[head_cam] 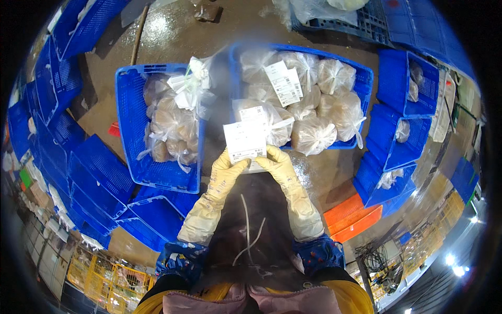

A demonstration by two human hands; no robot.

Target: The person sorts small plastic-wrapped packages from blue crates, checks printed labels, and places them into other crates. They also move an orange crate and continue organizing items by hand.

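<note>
Both my hands wear long cream rubber gloves. My left hand [228, 167] and my right hand [277, 161] pinch the lower corners of a white printed paper slip [245, 139], held upright before my chest. Just beyond it, another white label [253, 113] lies on a knotted clear bag. Ahead to the right is a blue plastic crate [366, 84] full of tied plastic bags [313, 135] with brownish contents. More printed slips [284, 83] rest on those bags. At the left stands a second blue crate [129, 129] holding similar bags [172, 117] and a bunch of white tags [192, 84].
Stacked blue crates [98, 172] line my left side. On the right, several tilted blue crates [396, 137] hold small bags, near an orange crate [353, 218]. A wooden pole [140, 35] and a red brush [114, 129] lie around the left crate on the wet floor [168, 35].
</note>
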